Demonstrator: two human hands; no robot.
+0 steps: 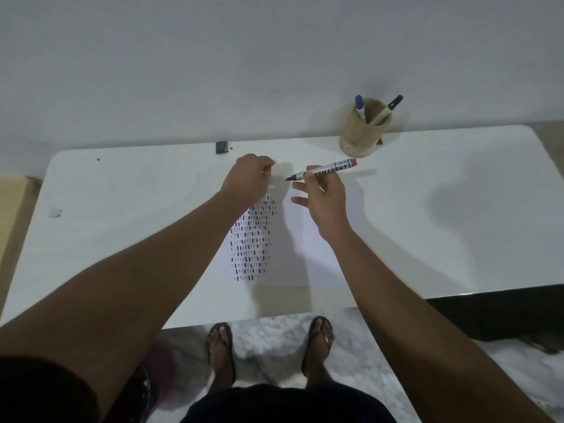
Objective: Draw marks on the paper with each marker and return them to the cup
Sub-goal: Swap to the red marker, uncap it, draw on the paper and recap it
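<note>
My right hand (324, 199) holds an uncapped red permanent marker (331, 169) level above the paper, its dark tip pointing left. My left hand (248, 180) is closed around the marker's red cap (268, 169), a short gap left of the tip. The white paper (293, 257) lies on the white table (122, 209), with rows of short blue and red marks (251, 239) down its left part. A tan cup (364, 129) stands at the table's back right, holding a blue-capped marker (359, 106) and a black-capped marker (387, 109).
A small dark clip (222, 147) sits at the table's back edge against the wall. My feet in sandals (221, 346) stand on a marble floor below the front edge. A dark surface (500, 309) lies under the table's right front corner.
</note>
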